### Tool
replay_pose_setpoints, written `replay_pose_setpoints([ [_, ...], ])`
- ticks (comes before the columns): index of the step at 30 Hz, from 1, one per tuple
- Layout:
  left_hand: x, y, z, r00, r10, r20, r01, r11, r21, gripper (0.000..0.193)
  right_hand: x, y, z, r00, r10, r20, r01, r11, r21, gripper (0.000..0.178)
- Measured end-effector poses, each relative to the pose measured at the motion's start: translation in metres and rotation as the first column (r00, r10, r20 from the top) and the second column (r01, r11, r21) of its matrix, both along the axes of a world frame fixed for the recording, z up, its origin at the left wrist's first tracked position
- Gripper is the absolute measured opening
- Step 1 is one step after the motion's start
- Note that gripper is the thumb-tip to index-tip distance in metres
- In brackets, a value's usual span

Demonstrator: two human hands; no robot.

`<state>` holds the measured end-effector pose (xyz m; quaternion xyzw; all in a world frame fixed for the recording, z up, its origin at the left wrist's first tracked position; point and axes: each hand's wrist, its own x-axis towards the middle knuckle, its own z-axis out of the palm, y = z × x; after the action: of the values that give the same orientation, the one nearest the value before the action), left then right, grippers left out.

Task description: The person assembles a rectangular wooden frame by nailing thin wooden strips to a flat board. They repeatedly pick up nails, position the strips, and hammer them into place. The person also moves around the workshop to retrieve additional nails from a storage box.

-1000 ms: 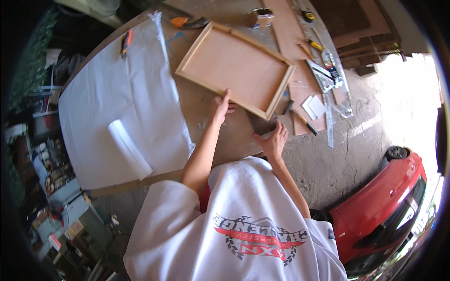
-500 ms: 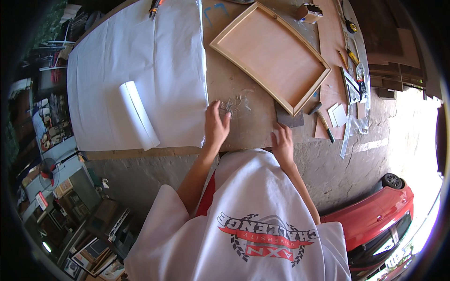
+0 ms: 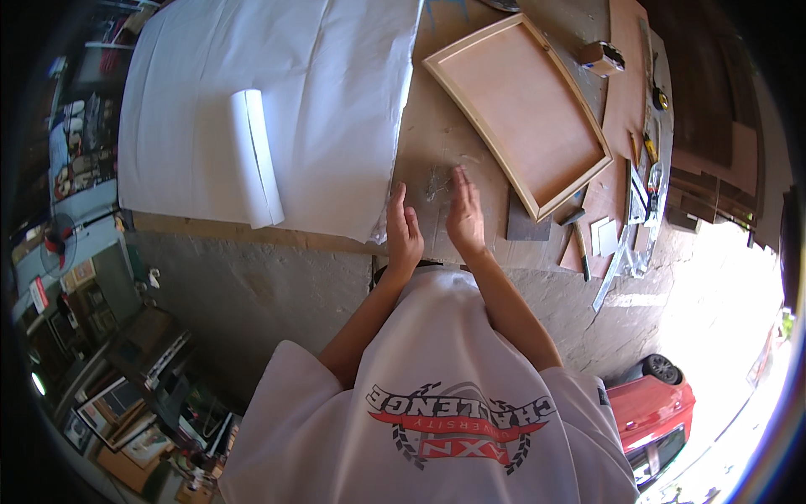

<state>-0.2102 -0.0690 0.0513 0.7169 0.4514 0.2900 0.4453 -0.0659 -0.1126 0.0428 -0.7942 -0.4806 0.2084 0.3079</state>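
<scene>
My left hand [image 3: 405, 233] is upright at the table's near edge, beside the edge of the white sheet [image 3: 336, 109], with its fingers stretched out. Facing it, palm inward, my right hand [image 3: 464, 214] is also open with straight fingers. Neither holds anything that I can see. Just beyond and between them lies a small loose heap of thin metal bits [image 3: 437, 181], perhaps nails or staples, too fine to make out. The right fingertips are close to the heap; whether they touch it I cannot tell.
A shallow wooden frame with a backing panel [image 3: 525, 118] lies to the right, one corner over a dark flat block [image 3: 527, 220]. Further right are a hammer [image 3: 581, 245], white square pieces [image 3: 603, 238] and a tape measure [image 3: 661, 99]. A white paper roll [image 3: 256, 160] rests on the sheet.
My right hand has moved left and forward to the metal bits, opening with its palm inward. My left hand has straightened and drawn back from them. The whole view has shifted.
</scene>
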Motion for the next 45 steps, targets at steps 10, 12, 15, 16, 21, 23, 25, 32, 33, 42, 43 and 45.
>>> replay_pose_setpoints([
  [10,0.000,-0.017,-0.017,0.968,0.201,0.150,-0.159,0.953,-0.256,0.041,-0.003,0.017,0.006,0.897,0.395,0.199,-0.378,0.918,-0.120,0.053],
  [12,-0.014,-0.022,-0.014,0.950,0.256,0.180,-0.174,0.910,-0.375,0.037,0.007,0.013,0.011,0.860,0.462,0.216,-0.442,0.887,-0.135,0.049],
  [15,-0.024,-0.029,-0.013,0.901,0.330,0.281,-0.145,0.841,-0.522,0.033,0.021,0.016,0.012,0.804,0.539,0.252,-0.527,0.842,-0.117,0.039],
  [16,-0.025,-0.031,-0.013,0.883,0.364,0.297,-0.130,0.797,-0.590,0.034,0.025,0.018,0.011,0.777,0.570,0.267,-0.563,0.819,-0.110,0.036],
  [21,-0.021,-0.027,-0.018,0.800,0.529,0.285,0.019,0.451,-0.892,0.044,0.029,0.025,0.004,0.733,0.600,0.320,-0.595,0.794,-0.125,0.022],
  [23,-0.019,-0.023,-0.019,0.770,0.553,0.318,0.091,0.398,-0.913,0.049,0.029,0.028,0.004,0.741,0.597,0.307,-0.575,0.801,-0.168,0.020],
  [25,-0.015,-0.018,-0.020,0.734,0.580,0.355,0.169,0.350,-0.921,0.054,0.027,0.030,0.007,0.803,0.536,0.260,-0.519,0.844,-0.138,0.019],
  [32,0.009,-0.007,-0.036,0.546,0.703,0.457,0.393,0.267,-0.880,0.058,0.009,0.007,0.055,0.904,0.419,-0.088,-0.411,0.907,0.096,0.024],
  [33,0.011,-0.007,-0.038,0.481,0.729,0.487,0.464,0.260,-0.847,0.054,0.005,0.004,0.062,0.891,0.452,-0.035,-0.449,0.890,0.083,0.025],
  [42,0.011,-0.008,-0.034,0.667,0.653,0.359,0.209,0.298,-0.931,0.046,0.028,0.023,0.051,0.944,0.327,0.052,-0.316,0.936,-0.156,0.038],
  [43,0.008,-0.008,-0.032,0.701,0.627,0.340,0.167,0.318,-0.933,0.045,0.028,0.030,0.042,0.893,0.430,0.131,-0.417,0.902,-0.113,0.039],
  [45,0.001,-0.008,-0.027,0.698,0.616,0.366,0.148,0.376,-0.915,0.046,0.022,0.038,0.027,0.760,0.603,0.242,-0.581,0.798,-0.162,0.042],
])
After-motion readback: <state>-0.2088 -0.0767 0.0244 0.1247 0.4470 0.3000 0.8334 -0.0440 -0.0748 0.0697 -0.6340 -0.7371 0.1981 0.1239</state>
